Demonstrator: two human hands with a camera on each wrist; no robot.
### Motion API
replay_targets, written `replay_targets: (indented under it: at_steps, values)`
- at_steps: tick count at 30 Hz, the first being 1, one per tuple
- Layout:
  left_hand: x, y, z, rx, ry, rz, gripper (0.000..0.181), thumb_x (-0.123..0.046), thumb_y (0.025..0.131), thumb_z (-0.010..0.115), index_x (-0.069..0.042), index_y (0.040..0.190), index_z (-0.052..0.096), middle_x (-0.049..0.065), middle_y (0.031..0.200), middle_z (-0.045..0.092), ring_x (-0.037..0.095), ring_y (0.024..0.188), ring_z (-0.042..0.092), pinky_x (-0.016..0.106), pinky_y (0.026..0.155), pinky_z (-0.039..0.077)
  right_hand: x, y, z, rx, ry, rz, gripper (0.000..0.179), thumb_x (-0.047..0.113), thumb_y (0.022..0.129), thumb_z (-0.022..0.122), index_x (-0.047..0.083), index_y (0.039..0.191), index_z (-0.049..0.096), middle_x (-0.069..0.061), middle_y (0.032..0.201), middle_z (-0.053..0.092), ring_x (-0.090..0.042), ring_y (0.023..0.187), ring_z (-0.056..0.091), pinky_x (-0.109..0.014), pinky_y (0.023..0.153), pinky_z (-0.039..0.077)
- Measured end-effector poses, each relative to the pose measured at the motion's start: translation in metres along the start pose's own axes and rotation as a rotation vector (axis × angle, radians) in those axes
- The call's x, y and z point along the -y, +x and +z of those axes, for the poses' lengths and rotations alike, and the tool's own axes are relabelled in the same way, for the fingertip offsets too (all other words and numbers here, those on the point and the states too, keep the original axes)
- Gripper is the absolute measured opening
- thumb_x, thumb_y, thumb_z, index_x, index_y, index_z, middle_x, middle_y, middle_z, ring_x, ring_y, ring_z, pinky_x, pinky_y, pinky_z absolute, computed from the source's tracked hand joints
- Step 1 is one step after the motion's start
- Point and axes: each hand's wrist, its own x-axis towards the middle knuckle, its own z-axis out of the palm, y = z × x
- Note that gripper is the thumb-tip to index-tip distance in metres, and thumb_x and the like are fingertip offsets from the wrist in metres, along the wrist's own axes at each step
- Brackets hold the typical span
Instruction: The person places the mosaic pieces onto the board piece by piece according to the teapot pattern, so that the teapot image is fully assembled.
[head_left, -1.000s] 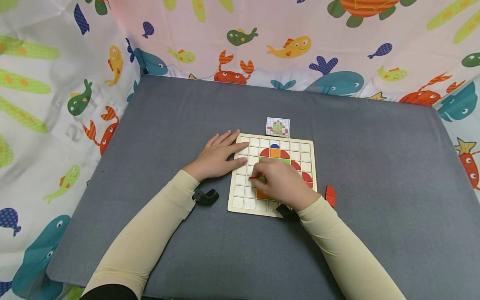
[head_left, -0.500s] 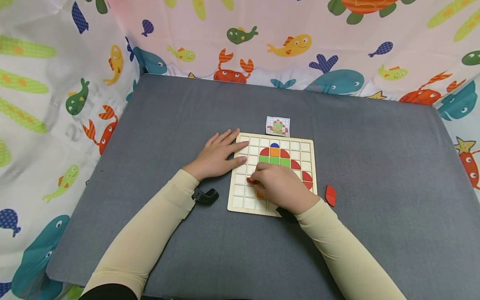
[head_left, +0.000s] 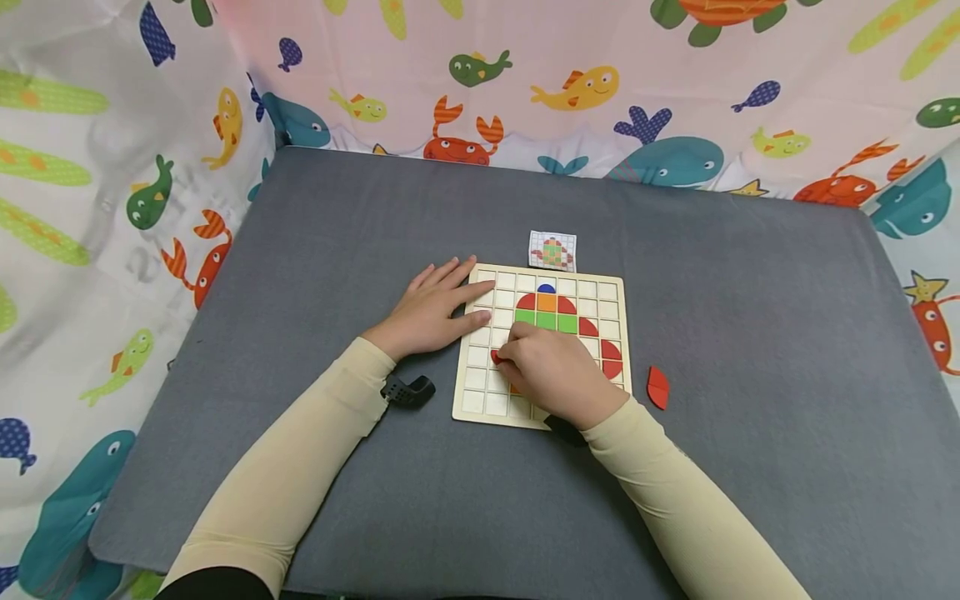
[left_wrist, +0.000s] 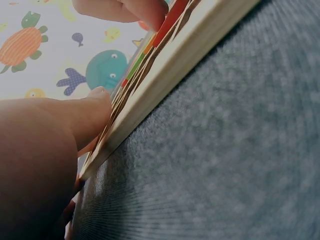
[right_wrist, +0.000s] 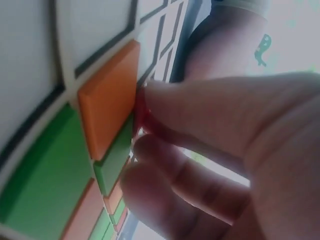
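Observation:
A light wooden grid board point(head_left: 474, 400) lies on the table, partly filled with coloured pieces. My right hand point(head_left: 558, 367) bends over its middle and pinches a red piece point(head_left: 496, 357) between thumb and fingers, at the left part of the grid. In the right wrist view that red piece point(right_wrist: 141, 107) is at the thumb tip, close beside an orange square point(right_wrist: 110, 100); whether it sits in a cell I cannot tell. Spread fingers of my left hand point(head_left: 431, 312) rest on the board's left edge. My right hand hides the pieces under it.
Behind the board lies a small card point(head_left: 552, 251) with a coloured grid pattern. Loose red pieces point(head_left: 657, 387) lie together on the grey table point(head_left: 750, 333) to the right of the board. A fabric screen point(head_left: 360, 50) printed with sea animals stands around the table.
My right hand has shifted slightly, uncovering more of the green row. The red piece in its fingers has turned and now shows a rounder outline. My left hand stays put on the board.

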Motion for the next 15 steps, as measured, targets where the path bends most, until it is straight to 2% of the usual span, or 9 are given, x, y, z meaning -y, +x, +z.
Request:
replay_targets:
  at_steps: [7,15]
  values:
    - [0.0002,0.0006,0.0007,0.004,0.003,0.004,0.063,-0.061,0.107,0.048,-0.036,0.163,0.040,0.001,0.177,0.013,0.024,0.164,0.005,0.049,0.131,-0.003,0.0008,0.0014,0.0026,-0.013,-0.005,0.055,0.010,0.017,0.093,0.080,0.014,0.100,0.086,-0.001,0.088,0.070,-0.015,0.070,0.067,-0.031,0.057,0.055]
    - [-0.0007,-0.0001,0.0001,0.001,0.006,-0.004,0.062,-0.060,0.107,0.048,-0.036,0.164,0.039,0.000,0.177,0.013,0.024,0.164,0.005,0.049,0.131,-0.004,-0.0039,0.0000,-0.0033,0.010,0.071,0.127,0.011,0.024,0.093,0.083,0.013,0.096,0.085,0.002,0.088,0.068,-0.011,0.072,0.062,-0.028,0.056,0.051]
